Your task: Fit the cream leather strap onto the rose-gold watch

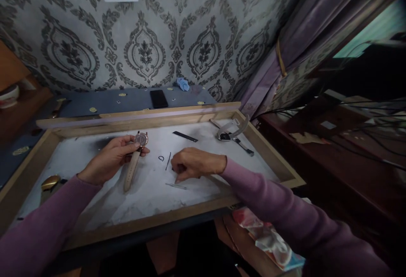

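Note:
My left hand (pixel 119 154) grips a wristwatch (pixel 141 140) by its round metal case, held above the white tray bottom. A beige strap (pixel 130 175) hangs down from one side of the case; no strap shows at the other side. My right hand (pixel 192 163) is low over the tray with its fingers curled, and what they hold, if anything, is hidden. Just below its fingertips lies a thin silver tool (pixel 176 186); I cannot tell whether they touch. A thin dark rod (pixel 168 161) and a small dark ring (pixel 161 158) lie between my hands.
A wooden-framed tray (pixel 133 223) surrounds the work. Inside are a black flat blade (pixel 185 136), a watch with a grey strap (pixel 226 135) at the right, and a gold-coloured watch (pixel 50 182) at the left. A phone (pixel 158 98) and blue flower (pixel 183 84) lie behind.

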Demonstrator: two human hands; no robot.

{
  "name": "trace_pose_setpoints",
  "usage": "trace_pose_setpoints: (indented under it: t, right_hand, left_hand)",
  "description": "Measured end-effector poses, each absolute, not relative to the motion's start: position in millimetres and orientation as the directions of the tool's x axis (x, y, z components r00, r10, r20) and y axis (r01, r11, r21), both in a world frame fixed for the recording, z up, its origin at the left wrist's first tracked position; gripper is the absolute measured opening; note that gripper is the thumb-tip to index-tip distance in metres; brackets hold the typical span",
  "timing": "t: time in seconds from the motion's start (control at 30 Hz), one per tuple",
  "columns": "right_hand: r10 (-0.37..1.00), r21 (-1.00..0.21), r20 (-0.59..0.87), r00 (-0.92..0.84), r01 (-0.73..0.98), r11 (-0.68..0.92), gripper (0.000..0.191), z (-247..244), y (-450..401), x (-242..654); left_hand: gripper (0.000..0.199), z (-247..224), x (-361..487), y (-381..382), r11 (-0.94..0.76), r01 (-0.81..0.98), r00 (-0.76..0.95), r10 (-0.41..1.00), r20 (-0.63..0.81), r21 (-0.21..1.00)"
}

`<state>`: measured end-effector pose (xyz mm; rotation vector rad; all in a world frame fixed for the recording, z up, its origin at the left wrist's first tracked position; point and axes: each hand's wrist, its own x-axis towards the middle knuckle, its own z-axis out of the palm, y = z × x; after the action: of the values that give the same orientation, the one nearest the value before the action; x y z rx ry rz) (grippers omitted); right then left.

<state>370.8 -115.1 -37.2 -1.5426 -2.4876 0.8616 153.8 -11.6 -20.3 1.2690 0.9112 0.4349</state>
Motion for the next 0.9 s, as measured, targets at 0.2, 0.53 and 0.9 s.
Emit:
trace_pose_setpoints:
  t: [0.2,0.53,0.9]
  right_hand:
    - [0.859,-0.431,-0.206,-0.468,0.832,0.349,0.020,-34,-121,372]
    - [0.919,-0.395,-0.222,-0.325,0.892,0.220,0.012,-32,-123,386]
    - [0.993,-0.467,-0.050,-0.102,0.882,0.067,0.008,-48,-94,387]
  left_hand:
    - [0.013,-14,154,-12,0.312,0.143,0.573,0.748,-0.336,0.939]
    - [0.013,-22,149,-5,0.317,0.123,0.600,0.731,-0.325,0.940]
    - [0.031,-22,153,-12,0.355,0.206,0.614,0.679,-0.403,0.912]
